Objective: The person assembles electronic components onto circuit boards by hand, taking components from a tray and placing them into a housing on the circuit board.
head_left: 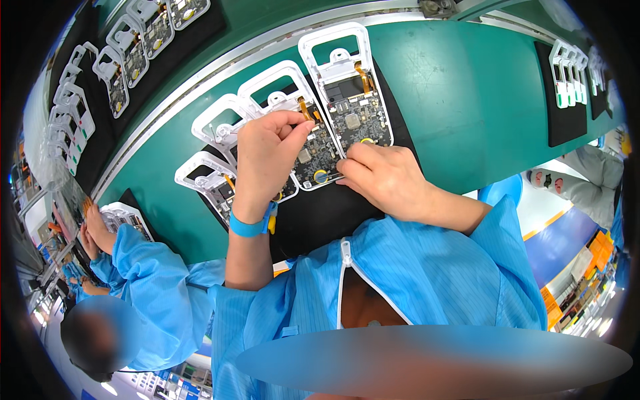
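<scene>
Several white housings with handle-like frames and dark circuit boards lie in a row on a black mat in front of me. My left hand [270, 153], wearing a blue wrist strap [248, 227], reaches over the middle housing [272, 75]. Its thumb and index finger pinch at an orange ribbon cable [303, 108] on that circuit board [323, 148]. My right hand [387, 179] is closed at the lower right corner of the same board, its fingertips bunched by the housing's edge. Whatever lies between those fingertips is hidden. Just right stands another housing [333, 33] with its own ribbon cable [363, 79].
The row rests on a black mat [307, 223] over a green bench [460, 87]. More white housings [567, 73] sit on a mat at far right, others [143, 33] beyond a rail at upper left. A co-worker in a blue smock [157, 293] works at left.
</scene>
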`<state>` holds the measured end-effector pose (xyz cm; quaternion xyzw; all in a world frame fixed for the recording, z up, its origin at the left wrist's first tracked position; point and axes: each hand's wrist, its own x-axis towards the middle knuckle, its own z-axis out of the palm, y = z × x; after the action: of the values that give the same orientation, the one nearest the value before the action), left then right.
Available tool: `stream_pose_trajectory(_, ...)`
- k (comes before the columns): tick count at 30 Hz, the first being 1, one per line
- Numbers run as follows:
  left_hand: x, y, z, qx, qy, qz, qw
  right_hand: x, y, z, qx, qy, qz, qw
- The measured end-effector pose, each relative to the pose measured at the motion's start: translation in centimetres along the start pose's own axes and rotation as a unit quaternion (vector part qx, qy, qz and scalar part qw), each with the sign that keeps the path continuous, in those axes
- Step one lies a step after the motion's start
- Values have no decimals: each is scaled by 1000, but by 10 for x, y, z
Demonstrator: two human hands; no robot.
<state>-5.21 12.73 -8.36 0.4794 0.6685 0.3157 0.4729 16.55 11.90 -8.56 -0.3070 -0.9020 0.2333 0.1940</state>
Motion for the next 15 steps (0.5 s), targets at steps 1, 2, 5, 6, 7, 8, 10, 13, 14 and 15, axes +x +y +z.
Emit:
stream_pose_trajectory(1, 0, -2, -2, -3, -9, 6, 1000, 3, -1, 1, 2, 19, -7, 1000)
stream_pose_trajectory(2, 0, -3, -3, -4, -8, 6, 1000, 5, -1, 2, 3, 38, -14, 999)
stream_pose_trajectory(5, -2, -1, -10, -21, -15, -2, 1000, 10, -5, -3, -26, -53, -21, 998)
stream_pose_trajectory(6, -3, 2, -14, -3, -34, -19, 999, 13, -7, -6, -27, -54, -22, 998)
stream_pose_trajectory(7, -4, 3, -16, 15, -54, -37, 998, 15, -9, -8, -26, -80, -13, 996)
stream_pose_trajectory(8, -5, -1, -16, 14, -53, -36, 998, 17, -10, -9, -25, -105, -5, 994)
stream_pose_trajectory(10, -6, -9, -14, -24, -20, 12, 999, 18, -11, -6, -39, -109, -11, 993)
stream_pose_trajectory(13, -7, -10, -17, -18, -19, 21, 999, 20, -14, -6, -61, -120, -19, 991)
stream_pose_trajectory(14, -8, -10, -18, -19, -18, 21, 999, 20, -14, -6, -70, -126, -21, 989)
stream_pose_trajectory(15, -7, -11, -19, -22, -21, 21, 999, 21, -14, -4, -70, -127, -21, 989)
